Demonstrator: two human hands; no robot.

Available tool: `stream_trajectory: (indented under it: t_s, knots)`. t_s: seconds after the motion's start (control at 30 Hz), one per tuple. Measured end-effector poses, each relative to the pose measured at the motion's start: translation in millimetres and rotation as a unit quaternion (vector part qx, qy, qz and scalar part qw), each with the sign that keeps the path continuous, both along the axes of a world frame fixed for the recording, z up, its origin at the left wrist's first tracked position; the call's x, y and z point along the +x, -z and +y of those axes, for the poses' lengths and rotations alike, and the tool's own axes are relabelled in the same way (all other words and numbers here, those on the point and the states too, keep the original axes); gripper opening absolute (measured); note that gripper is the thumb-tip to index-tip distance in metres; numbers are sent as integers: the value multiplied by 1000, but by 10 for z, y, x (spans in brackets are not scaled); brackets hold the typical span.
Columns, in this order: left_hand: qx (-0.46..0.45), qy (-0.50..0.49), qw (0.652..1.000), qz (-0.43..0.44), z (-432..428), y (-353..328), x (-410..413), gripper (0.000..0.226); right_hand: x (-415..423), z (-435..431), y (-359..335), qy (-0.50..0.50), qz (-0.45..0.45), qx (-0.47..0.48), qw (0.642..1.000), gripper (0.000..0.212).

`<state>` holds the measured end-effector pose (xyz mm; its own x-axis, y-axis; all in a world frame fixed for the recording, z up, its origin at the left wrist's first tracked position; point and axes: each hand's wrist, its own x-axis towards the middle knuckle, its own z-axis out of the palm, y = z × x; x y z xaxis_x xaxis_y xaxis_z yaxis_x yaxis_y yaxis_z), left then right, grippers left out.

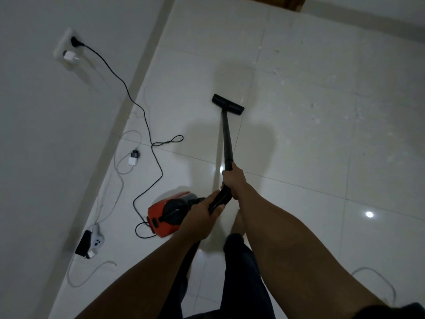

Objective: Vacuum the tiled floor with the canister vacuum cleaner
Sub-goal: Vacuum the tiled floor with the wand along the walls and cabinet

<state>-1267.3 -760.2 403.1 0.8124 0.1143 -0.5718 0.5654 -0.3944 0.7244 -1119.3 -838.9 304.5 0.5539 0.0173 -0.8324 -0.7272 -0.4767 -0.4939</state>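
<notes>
Head view: a slim black tube (227, 134) is gripped by the right hand (233, 180), its curved handle (218, 200) by the left hand (202, 215); ahead, a flat nozzle (227, 102) is laid on glossy tiles (310, 146).

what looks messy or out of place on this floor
Loose white cables and small chargers lie strewn along the wall on the left, beside the vacuum's looping black cord: snag hazards. Pale specks of debris dot the tiles right of the floor head.

One red-and-black canister vacuum cleaner (165, 215); one black hose (218, 200); one long black wand (227, 134); one flat black floor nozzle (227, 102); two bare hands, left hand (202, 217) and right hand (233, 180); one black power cord (151, 143).
</notes>
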Motion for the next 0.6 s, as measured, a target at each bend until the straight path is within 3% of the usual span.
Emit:
stream_trajectory:
  t_s: [0.17,0.33,0.6]
  knots:
    - [-11,-6,1000,-8,-466,-6,782,30,804,-381,12,-44,-6,-14,999,55]
    - [-17,-32,999,-14,-739,11,1591,41,1662,-578,-4,-81,-12,-26,996,48]
    - [-21,-55,997,-41,-546,-35,2771,37,2919,-316,-58,-84,-2,-12,996,49]
